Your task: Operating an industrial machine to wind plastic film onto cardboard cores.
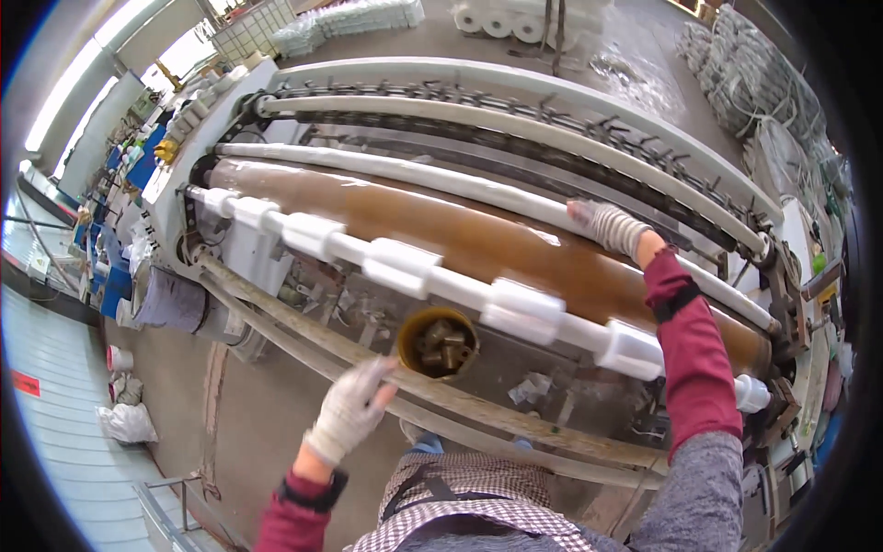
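Note:
My left hand [351,412], in a pale work glove, hangs near the worn front bar [441,396] of a long roller machine. Its thumb stands apart from the fingers, and nothing shows in its grasp. My right hand [614,226], in a striped glove with bare fingertips, reaches across to the white rear roller [515,204], fingers stretched along it. Under that arm lies a large brown roller [441,221]. In front of it runs a white shaft carrying several thick white rolls [522,311], somewhat blurred. A yellow bucket [406,329] holds short brown tubes [446,350].
Behind the rollers a rail carries a row of dark hooks [570,118]. Wrapped bundles [754,74] are stacked at the far right, with white rolls [497,23] at the back. A grey bin [170,299] stands left; scraps [532,386] lie beneath the machine.

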### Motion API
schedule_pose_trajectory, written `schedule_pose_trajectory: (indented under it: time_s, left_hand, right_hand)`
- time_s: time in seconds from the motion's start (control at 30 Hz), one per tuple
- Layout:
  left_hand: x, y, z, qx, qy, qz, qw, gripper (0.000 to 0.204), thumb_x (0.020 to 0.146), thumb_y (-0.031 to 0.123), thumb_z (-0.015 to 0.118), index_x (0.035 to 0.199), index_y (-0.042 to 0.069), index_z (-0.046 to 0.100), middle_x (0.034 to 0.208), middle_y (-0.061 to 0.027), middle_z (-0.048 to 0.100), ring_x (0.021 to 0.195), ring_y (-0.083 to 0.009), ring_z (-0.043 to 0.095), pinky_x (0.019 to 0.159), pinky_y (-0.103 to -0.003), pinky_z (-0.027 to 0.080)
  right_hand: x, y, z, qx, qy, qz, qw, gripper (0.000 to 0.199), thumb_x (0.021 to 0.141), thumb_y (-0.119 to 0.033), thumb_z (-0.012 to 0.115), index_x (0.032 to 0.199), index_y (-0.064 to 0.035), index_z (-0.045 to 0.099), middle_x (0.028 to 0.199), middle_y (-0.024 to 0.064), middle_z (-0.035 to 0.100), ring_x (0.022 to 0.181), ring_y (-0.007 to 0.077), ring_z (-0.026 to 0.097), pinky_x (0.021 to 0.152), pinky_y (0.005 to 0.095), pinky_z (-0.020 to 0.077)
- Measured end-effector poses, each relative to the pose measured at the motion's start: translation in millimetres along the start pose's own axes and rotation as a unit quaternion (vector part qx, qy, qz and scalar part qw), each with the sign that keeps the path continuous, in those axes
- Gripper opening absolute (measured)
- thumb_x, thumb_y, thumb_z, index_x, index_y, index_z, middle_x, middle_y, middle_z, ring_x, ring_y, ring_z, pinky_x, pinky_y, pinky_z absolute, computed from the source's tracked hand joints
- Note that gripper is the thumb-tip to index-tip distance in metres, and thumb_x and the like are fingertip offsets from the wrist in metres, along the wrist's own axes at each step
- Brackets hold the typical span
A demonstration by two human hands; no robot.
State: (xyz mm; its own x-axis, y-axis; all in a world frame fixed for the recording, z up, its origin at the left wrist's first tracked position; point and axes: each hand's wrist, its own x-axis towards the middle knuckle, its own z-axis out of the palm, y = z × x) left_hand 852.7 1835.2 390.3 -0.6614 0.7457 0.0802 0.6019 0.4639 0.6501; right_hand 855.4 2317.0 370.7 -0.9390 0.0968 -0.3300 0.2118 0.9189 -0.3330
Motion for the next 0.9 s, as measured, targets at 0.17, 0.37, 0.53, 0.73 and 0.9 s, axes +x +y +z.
schedule_pose_trajectory:
  time_s: [0.17, 0.37, 0.53, 0.73, 0.9]
  left_hand:
    - [-225.7, -123.6, -88.6, 0.044, -0.013, -0.337, 0.940, 0.028, 0.086, 0.024, 0.058, 0.109, 0.007, 0.058, 0.103, -0.0136, 0.064, 0.095, -0.0314, 0.062, 0.082, -0.037, 0.050]
    - [-324.0, -215.4, -154.6, 0.037, 0.058, -0.430, 0.900, 0.034, 0.088, 0.030, 0.056, 0.113, 0.007, 0.058, 0.108, -0.0154, 0.063, 0.096, -0.0322, 0.061, 0.085, -0.039, 0.049]
    - [-316.4, -276.5, -192.8, -0.051, 0.074, -0.483, 0.871, 0.032, 0.087, 0.028, 0.057, 0.110, 0.006, 0.060, 0.104, -0.0149, 0.065, 0.094, -0.0297, 0.063, 0.084, -0.034, 0.049]
    - [-268.0, -409.3, -283.1, -0.028, 0.011, -0.382, 0.924, 0.034, 0.090, 0.030, 0.054, 0.113, 0.006, 0.060, 0.111, -0.0158, 0.063, 0.107, -0.0309, 0.058, 0.091, -0.037, 0.046]
    - [-240.2, -484.0, -389.0, 0.006, 0.088, -0.342, 0.935, 0.033, 0.089, 0.028, 0.055, 0.111, 0.003, 0.060, 0.108, -0.0177, 0.063, 0.105, -0.0325, 0.058, 0.091, -0.039, 0.046]
  right_hand:
    - [91.4, -82.3, -20.6, -0.117, 0.018, 0.186, 0.975, 0.078, 0.091, -0.063, 0.019, 0.125, -0.0021, 0.053, 0.130, 0.0205, 0.050, 0.124, 0.0348, 0.045, 0.103, 0.0396, 0.0337]
    - [198.9, -144.5, 43.1, -0.166, 0.070, 0.155, 0.971, 0.065, 0.097, -0.051, 0.016, 0.128, -0.0037, 0.047, 0.132, 0.0210, 0.046, 0.122, 0.0374, 0.044, 0.102, 0.0428, 0.0359]
    - [233.5, -172.8, 40.2, -0.130, 0.024, 0.310, 0.942, 0.065, 0.095, -0.054, 0.023, 0.138, -0.0054, 0.035, 0.133, 0.0208, 0.046, 0.126, 0.0380, 0.041, 0.105, 0.0425, 0.0335]
    - [286.6, -174.6, 43.6, -0.156, 0.045, 0.222, 0.961, 0.055, 0.095, -0.041, 0.036, 0.141, -0.0106, 0.034, 0.139, 0.0179, 0.041, 0.129, 0.0355, 0.039, 0.106, 0.0416, 0.0328]
    - [368.2, -299.9, 23.2, -0.182, 0.160, 0.276, 0.930, 0.054, 0.090, -0.041, 0.046, 0.125, -0.0007, 0.052, 0.129, 0.0245, 0.049, 0.120, 0.0368, 0.046, 0.100, 0.0437, 0.0377]
